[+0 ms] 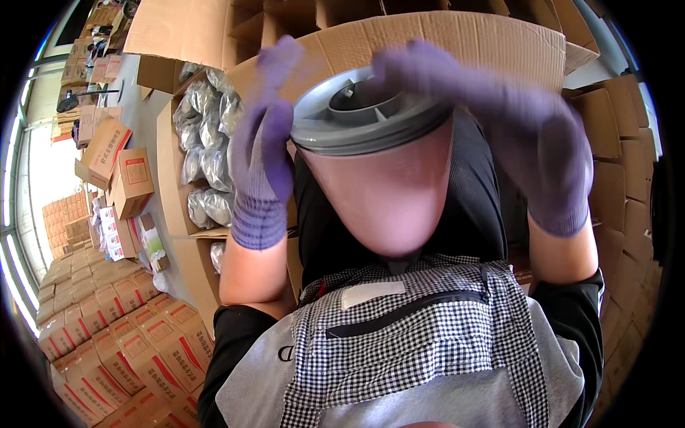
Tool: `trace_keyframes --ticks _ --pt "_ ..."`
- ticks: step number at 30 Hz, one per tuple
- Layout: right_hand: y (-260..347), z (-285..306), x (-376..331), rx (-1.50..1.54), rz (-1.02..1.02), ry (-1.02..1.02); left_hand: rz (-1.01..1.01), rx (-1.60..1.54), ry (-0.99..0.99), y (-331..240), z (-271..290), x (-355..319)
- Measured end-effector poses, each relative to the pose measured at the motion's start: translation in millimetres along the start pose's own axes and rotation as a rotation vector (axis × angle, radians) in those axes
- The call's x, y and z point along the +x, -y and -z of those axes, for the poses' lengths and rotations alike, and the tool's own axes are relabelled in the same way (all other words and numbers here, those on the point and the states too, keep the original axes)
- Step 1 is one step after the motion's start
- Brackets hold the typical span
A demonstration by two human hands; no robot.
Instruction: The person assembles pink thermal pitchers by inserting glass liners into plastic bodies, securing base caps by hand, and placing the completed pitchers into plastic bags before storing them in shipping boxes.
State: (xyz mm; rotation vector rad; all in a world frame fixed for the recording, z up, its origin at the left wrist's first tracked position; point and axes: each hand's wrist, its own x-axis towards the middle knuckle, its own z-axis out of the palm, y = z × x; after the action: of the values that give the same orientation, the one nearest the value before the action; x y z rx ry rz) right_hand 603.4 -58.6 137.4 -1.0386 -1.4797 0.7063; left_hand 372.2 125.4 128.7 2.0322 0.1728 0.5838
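Observation:
A shiny pink rounded vessel [382, 192] leans between my thighs, its narrow end toward my apron. A broad grey ribbed base or lid [371, 132] caps its wide end, with a dark round recess [360, 100] and a small metal part in the middle. Beside the left of the grey rim, my gloved left hand [265, 135] is raised with its fingers stretched upward. My gloved right hand [535, 135] reaches across from the right, fingertips over the grey part. Motion smears its fingers, so whether they touch or grip anything is unclear. Both gloves are purple knit.
In front lies an opened cardboard carton with dividers [399, 50]. Another box to the left holds several wrapped pieces [207, 135] in clear plastic. Sealed cartons [135, 342] are stacked at the lower left, and more cardboard boxes [617, 164] rise along the right.

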Motion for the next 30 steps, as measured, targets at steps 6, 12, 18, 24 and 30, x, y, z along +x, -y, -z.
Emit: trace_keyframes --ticks 6,12,18,24,30 --pt "-0.1 -16.9 1.4 -0.122 -0.014 -0.110 0.137 -0.287 -0.124 19.4 -25.9 4.2" --pt "-103.9 2.0 -9.3 0.431 -0.174 -0.050 -0.090 0.232 0.066 -10.0 -35.9 14.9" --pt "-131.5 -23.2 41.6 1.003 -0.507 0.229 0.056 0.835 0.300 -108.6 -97.8 48.2" --pt "-120.2 10.4 50.6 0.736 -0.439 -0.108 0.194 0.318 0.075 -112.9 -69.2 52.0" --pt "-16.0 -11.0 -14.9 0.054 0.088 -0.063 0.282 -0.536 -0.129 16.2 -33.8 -8.6"
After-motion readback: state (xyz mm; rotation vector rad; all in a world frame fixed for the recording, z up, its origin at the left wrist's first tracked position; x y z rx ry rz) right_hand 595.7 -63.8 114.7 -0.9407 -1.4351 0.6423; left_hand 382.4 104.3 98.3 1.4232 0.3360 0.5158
